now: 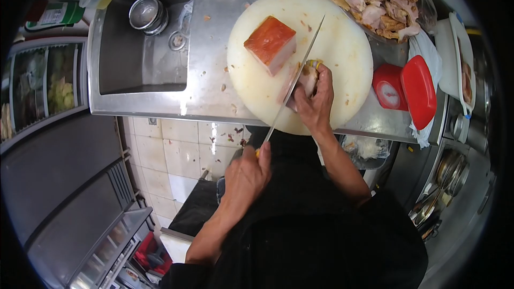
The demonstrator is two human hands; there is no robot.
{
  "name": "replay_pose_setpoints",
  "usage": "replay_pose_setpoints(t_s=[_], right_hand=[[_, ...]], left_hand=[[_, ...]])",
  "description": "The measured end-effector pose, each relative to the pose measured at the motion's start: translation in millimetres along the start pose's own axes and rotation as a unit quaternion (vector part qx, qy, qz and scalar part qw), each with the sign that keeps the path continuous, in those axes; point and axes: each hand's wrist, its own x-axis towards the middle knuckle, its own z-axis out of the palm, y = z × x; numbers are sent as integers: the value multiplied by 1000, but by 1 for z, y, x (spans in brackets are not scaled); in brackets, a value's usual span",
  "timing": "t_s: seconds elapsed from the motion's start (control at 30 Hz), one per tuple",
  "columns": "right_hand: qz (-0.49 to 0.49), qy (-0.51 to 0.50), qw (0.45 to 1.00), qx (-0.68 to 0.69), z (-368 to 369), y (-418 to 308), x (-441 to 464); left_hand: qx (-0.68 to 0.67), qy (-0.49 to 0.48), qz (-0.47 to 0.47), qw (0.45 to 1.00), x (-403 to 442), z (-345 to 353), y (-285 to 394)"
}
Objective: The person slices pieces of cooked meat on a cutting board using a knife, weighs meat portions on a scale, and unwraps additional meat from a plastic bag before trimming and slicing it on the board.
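1. Remotely, I watch the left hand gripping a knife, angled over the board.
2. Right hand clasps meat on the board, beside the knife.
3. Nearby sits 1 red-topped block.

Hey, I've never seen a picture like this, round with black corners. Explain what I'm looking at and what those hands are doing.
There's no machine here: these are a person's bare hands, seen from a camera worn on their head, looking forward and down. That's why their own dark clothing fills the bottom.

The left hand grips a long knife. The right hand holds a small piece of meat beside the blade. Both are over a round white cutting board, where a block with a reddish top also lies.

The board sits on a metal counter, with a sink to its left.
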Motion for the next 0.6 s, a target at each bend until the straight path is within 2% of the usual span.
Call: replay_pose_setpoints(t_s=[0.3, 0.4, 0.5, 0.6], right_hand=[[19, 2, 1000, 13, -2, 8, 0], [17, -8, 1000, 9, 0, 6, 2], [21, -16, 1000, 14, -4, 3, 3], [8, -13, 1000, 19, -3, 6, 3]], left_hand=[[-5, 45, 27, 999, 31, 17, 7], [4, 71, 38, 997, 19, 20, -3], [35, 58, 15, 998, 1, 18, -13], [24, 89, 50, 994, 18, 21, -6]])
